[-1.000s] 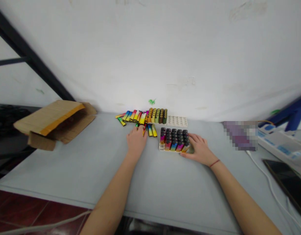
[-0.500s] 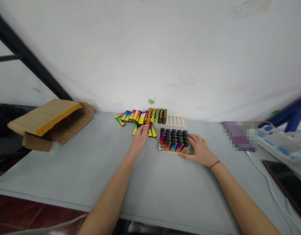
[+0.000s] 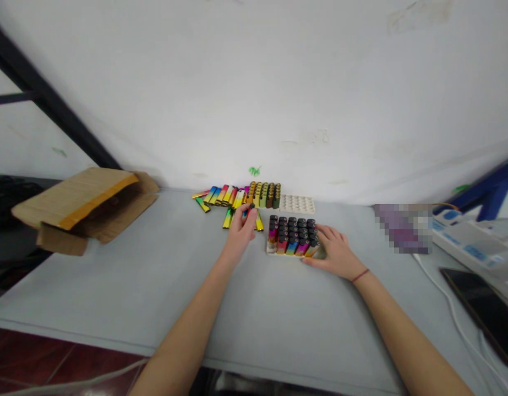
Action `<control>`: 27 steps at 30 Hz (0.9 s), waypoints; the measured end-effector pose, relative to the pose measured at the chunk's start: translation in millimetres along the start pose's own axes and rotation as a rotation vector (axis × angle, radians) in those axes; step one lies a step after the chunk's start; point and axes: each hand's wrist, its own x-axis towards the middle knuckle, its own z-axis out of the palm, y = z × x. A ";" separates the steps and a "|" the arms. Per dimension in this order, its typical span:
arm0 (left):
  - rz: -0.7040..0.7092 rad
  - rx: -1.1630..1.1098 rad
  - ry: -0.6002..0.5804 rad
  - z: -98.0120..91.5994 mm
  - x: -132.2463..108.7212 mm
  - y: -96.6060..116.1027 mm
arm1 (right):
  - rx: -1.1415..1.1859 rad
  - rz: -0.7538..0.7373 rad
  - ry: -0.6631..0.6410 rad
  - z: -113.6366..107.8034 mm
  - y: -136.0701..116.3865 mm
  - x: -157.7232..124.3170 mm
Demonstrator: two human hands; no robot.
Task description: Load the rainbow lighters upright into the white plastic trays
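In the head view, the left hand (image 3: 239,232) pinches a dark-topped lighter (image 3: 249,210) between thumb and fingers just nearer than a colourful pile (image 3: 223,194), while the right hand (image 3: 339,257), thumb and fingers spread, touches the right side of a white tray (image 3: 272,249) of upright lighters (image 3: 293,237).

I see soft, even light on the worktop (image 3: 299,313); well right of the right grip (image 3: 334,250), a patch (image 3: 402,228) is pixelated.
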 end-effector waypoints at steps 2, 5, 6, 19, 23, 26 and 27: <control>0.046 0.011 -0.029 0.8 -1.6 0.7 | 0.005 0.004 -0.002 -0.2 -0.1 0.1; 0.068 -0.034 -0.042 1.9 -2.1 1.5 | 0.009 0.009 -0.006 -0.5 -0.3 0.3; 0.037 -0.075 -0.045 2.2 -1.9 2.1 | 0.011 0.008 -0.007 -0.7 -0.3 0.4; -0.158 -0.124 0.086 7.0 -5.5 7.6 | -0.003 0.009 -0.008 -1.0 -0.1 0.3; -0.190 -0.177 0.195 8.8 -6.5 13.4 | 0.002 0.005 -0.004 -0.9 0.2 0.3; -0.213 -0.210 0.233 9.9 -6.0 18.6 | 0.004 0.004 0.001 -0.8 0.4 0.2; -0.217 -0.213 0.241 10.3 -5.9 19.8 | 0.005 0.004 0.001 -0.7 0.5 0.1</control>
